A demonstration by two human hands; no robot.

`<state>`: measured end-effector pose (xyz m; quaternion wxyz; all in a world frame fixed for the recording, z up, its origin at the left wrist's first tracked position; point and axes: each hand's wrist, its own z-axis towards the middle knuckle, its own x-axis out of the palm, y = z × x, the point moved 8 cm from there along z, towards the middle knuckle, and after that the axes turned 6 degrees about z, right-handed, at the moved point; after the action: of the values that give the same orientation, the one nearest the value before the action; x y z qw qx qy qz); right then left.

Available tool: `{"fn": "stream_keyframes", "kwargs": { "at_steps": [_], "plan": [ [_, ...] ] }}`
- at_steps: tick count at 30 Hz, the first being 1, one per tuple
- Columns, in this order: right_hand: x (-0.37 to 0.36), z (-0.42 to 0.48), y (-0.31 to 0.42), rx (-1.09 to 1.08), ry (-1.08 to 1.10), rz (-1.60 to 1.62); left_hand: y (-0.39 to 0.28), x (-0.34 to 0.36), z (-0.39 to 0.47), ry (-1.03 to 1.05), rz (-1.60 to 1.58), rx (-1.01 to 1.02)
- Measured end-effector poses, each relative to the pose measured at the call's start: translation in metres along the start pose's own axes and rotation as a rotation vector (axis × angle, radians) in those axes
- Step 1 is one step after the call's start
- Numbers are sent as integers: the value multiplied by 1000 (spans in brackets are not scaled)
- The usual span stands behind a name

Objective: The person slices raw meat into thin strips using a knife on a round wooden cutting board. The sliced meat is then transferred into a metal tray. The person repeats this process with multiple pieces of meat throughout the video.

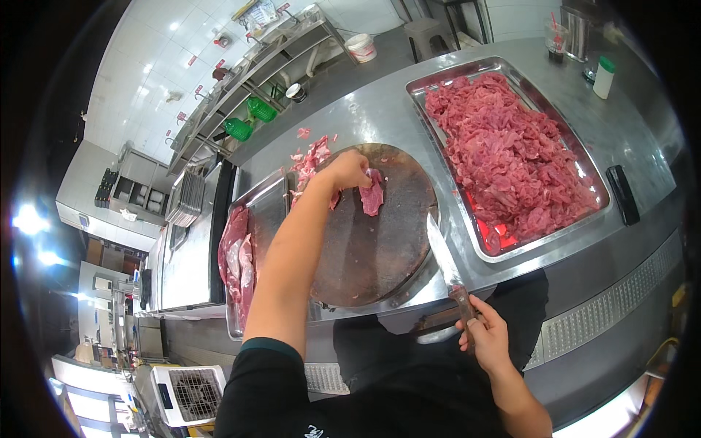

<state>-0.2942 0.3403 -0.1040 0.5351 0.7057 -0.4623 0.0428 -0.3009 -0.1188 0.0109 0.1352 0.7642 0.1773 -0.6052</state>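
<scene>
My left hand pinches the upper end of a flat piece of raw red meat over the far part of a round, dark chopping board. In my right hand is the brown wooden handle of a kitchen knife; its blade points away from me, past the board's right edge. Part of another meat piece shows beside my left wrist. Pale red trimmings lie beyond the board on the left. Long whole cuts of meat rest in a metal tray at the left, partly behind my forearm.
A large steel tray heaped with sliced raw meat stands at the right. Beyond its right side are a black oblong object, a green-capped white bottle and a cup with a red straw. A second wooden handle shows at the table's near edge.
</scene>
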Motion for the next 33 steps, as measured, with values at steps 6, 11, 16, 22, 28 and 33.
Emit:
{"fn": "stream_keyframes", "kwargs": {
  "at_steps": [6, 11, 16, 22, 28, 33],
  "plan": [
    [8, 11, 20, -21, 18, -133, -24, -31, -91, -125, -957, -197],
    [33, 35, 32, -45, 78, -178, -40, -2, -165, -159, -1598, -311],
    [60, 49, 31, -41, 141, -316, 22, 114, -222, -256, -1333, -589],
    [92, 58, 42, -259, 220, -807, 57, 94, -258, -764, -407, -720],
    [131, 54, 69, -609, 294, -1363, -86, 82, -252, -722, -56, -108],
    [149, 53, 79, -692, 354, -1556, -86, 80, -248, -770, 19, -97]
  ]
}}
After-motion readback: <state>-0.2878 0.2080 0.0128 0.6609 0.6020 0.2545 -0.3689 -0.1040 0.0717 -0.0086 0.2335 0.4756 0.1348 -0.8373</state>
